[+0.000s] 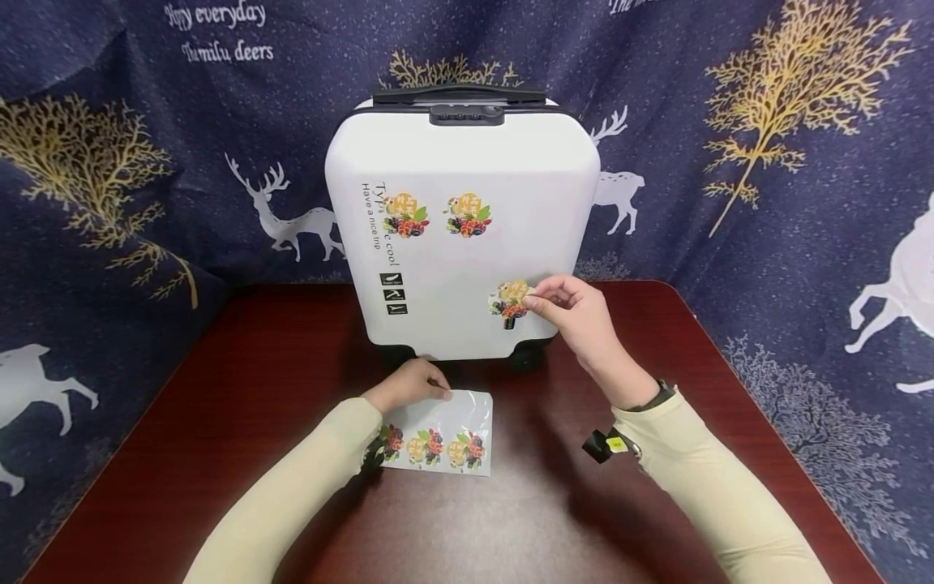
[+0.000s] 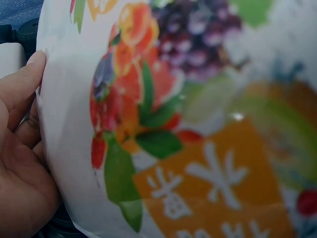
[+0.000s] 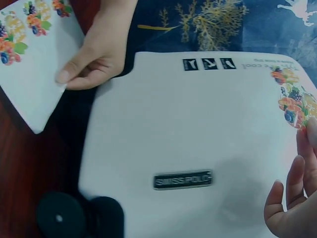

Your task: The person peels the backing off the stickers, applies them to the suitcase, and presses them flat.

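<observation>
A white suitcase (image 1: 467, 259) stands upright on the table. My right hand (image 1: 572, 312) pinches the edge of a fruit sticker (image 1: 508, 300) between thumb and fingers; in the head view it overlaps the dark nameplate (image 1: 509, 323) low on the suitcase. In the right wrist view the pinched sticker (image 3: 292, 106) is at the right edge, beside the fingertips. My left hand (image 1: 414, 384) grips the far edge of a white sticker sheet (image 1: 467, 410) in front of the suitcase. Fruit prints (image 2: 124, 89) on the sheet fill the left wrist view.
Two fruit stickers are on the suitcase's upper front, one (image 1: 406, 215) over the printed lettering and another (image 1: 469, 215) to its right. Black wheels (image 1: 529, 357) support the suitcase on the dark red table (image 1: 554, 503). A deer-patterned cloth (image 1: 284, 89) hangs close behind.
</observation>
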Available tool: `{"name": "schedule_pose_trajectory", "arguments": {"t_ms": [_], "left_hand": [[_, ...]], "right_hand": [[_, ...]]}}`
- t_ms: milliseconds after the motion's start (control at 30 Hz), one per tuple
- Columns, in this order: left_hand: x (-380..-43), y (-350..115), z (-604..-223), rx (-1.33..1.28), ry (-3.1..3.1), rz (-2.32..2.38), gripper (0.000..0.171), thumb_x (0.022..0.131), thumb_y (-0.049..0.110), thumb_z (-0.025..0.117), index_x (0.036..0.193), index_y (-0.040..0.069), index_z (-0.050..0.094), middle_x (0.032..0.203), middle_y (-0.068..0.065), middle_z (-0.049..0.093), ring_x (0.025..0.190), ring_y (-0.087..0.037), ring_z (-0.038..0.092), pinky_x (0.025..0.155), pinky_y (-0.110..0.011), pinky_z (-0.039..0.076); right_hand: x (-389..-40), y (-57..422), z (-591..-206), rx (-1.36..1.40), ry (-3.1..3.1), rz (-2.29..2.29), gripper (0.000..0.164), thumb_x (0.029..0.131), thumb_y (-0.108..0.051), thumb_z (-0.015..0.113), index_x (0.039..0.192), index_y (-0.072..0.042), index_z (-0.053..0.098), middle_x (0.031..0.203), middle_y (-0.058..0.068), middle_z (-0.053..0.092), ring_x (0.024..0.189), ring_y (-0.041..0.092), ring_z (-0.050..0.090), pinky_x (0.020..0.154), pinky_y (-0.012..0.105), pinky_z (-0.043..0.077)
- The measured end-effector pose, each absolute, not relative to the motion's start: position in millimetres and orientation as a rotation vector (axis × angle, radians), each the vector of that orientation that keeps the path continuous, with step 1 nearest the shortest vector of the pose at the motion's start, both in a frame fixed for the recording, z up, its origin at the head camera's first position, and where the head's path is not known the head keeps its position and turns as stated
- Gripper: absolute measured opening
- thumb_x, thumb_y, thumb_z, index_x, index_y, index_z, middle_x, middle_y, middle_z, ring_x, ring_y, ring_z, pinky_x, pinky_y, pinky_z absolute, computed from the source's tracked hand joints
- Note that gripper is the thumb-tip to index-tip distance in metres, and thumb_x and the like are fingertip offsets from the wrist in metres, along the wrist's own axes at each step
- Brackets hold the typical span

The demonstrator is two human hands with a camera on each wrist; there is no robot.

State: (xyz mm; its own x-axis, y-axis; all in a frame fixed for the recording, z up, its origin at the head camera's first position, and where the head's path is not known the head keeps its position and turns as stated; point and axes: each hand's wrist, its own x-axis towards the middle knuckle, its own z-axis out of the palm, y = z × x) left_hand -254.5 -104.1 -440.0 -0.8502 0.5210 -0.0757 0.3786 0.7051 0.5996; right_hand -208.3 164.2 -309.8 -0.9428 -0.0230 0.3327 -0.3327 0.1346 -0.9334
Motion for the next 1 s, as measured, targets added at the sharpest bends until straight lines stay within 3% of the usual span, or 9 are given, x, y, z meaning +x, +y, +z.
{"name": "schedule_pose_trajectory", "arguments": {"t_ms": [333, 633, 867, 1000], "left_hand": [[-254, -104, -439, 0.729, 2.682, 0.862, 0.011, 0.09, 0.013, 0.076, 0.092, 0.003, 0.081, 0.091, -0.008, 0.079, 0.129, -0.038, 0.058, 0.123, -0.05, 0.035], [-255, -103, -440, 0.722, 2.679, 0.847, 0.011, 0.09, 0.013, 0.076, 0.092, 0.004, 0.081, 0.089, -0.007, 0.079, 0.111, -0.03, 0.065, 0.12, -0.049, 0.039], [-255, -103, -439, 0.685, 2.676, 0.849, 0.011, 0.091, 0.013, 0.076, 0.092, 0.004, 0.081, 0.092, -0.008, 0.079, 0.129, -0.036, 0.058, 0.122, -0.049, 0.036], [-255, -103, -438, 0.682, 2.674, 0.852, 0.011, 0.091, 0.013, 0.075, 0.092, 0.004, 0.081, 0.091, -0.008, 0.079, 0.123, -0.034, 0.061, 0.122, -0.049, 0.037]], "right_hand": [[-206, 169, -284, 0.396, -2.18, 1.846, 0.031, 0.09, -0.001, 0.074, 0.078, -0.028, 0.068, 0.072, -0.023, 0.067, 0.075, -0.002, 0.058, 0.071, 0.017, 0.047], [-206, 173, -266, 0.408, -2.187, 1.797, 0.03, 0.09, -0.002, 0.074, 0.077, -0.028, 0.069, 0.073, -0.022, 0.067, 0.079, 0.001, 0.056, 0.072, 0.018, 0.044], [-210, 174, -258, 0.35, -2.167, 1.776, 0.031, 0.09, -0.004, 0.075, 0.074, -0.029, 0.068, 0.072, -0.021, 0.064, 0.084, 0.005, 0.051, 0.071, 0.018, 0.042], [-213, 175, -252, 0.313, -2.151, 1.767, 0.032, 0.09, -0.006, 0.076, 0.072, -0.031, 0.067, 0.068, -0.021, 0.061, 0.079, 0.005, 0.049, 0.067, 0.018, 0.039]]}}
